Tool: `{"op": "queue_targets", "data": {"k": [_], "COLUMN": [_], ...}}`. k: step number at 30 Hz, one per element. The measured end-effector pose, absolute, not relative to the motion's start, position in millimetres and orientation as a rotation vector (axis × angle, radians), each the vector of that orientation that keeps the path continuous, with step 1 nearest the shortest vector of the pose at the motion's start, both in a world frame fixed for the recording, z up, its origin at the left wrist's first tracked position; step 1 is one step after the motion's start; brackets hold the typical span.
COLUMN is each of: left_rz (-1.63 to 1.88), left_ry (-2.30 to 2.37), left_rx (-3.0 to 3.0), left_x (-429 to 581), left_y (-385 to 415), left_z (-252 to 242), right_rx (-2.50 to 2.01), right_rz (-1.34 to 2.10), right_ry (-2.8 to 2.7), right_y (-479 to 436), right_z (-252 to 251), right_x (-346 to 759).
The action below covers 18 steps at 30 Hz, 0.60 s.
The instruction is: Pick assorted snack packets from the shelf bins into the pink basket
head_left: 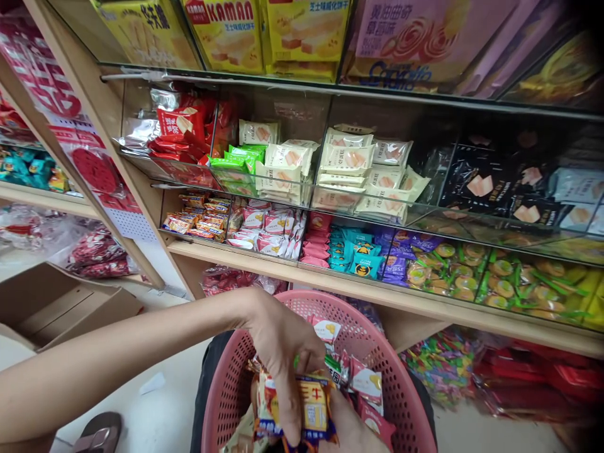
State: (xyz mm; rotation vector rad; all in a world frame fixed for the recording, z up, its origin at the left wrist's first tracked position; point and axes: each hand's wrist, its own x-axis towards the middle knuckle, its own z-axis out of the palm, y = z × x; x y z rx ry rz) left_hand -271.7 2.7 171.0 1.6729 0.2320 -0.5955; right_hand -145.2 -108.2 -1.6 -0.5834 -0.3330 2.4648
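A pink perforated plastic basket (401,358) stands low in front of me with mixed wrapped snacks inside. My left hand (287,352) reaches in from the left, its fingers closed on an orange-and-blue snack packet (314,402). At the packet's right edge is my right hand (353,425), gripping it from below; most of its fingers are hidden. White-and-pink packets (367,380) lie beside the hands, with a pink packet (375,421) lower right. A cream wrapper (243,434) shows at the lower left inside the basket.
Shelves with clear dividers (325,151) hold sorted snacks ahead. A wooden ledge (302,274) runs just beyond the basket. An open cardboard box (66,302) sits at left, and a shoe (99,434) is on the floor. Bagged goods (438,365) lie under the ledge at right.
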Motion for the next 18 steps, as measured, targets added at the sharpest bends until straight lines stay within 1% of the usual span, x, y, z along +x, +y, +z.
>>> {"op": "queue_targets", "data": {"k": [4,6,8,12,18], "left_rz": [-0.405,-0.343,-0.272,-0.023,0.149], "left_ry": [0.554,0.642,0.623,0.486,0.533], "left_rx": [1.961,2.033,2.108,2.369,2.677], "left_x": [-278,-281,-283,-288,-292], "left_y": [4,6,8,2,-20], "left_z": [176,173,169,165,153], "right_rx": [-0.511,-0.516,-0.531,-0.555,-0.572], "right_rz": [2.448,2.424,2.36,2.267,2.129], "right_ry": [-0.283,-0.254,-0.204,-0.097,0.043], "right_y": [-113,-109,-103,-93,-85], "right_z": [-5,-2,2,7,8], "right_x": [-143,-145,-146,-142,-134]}}
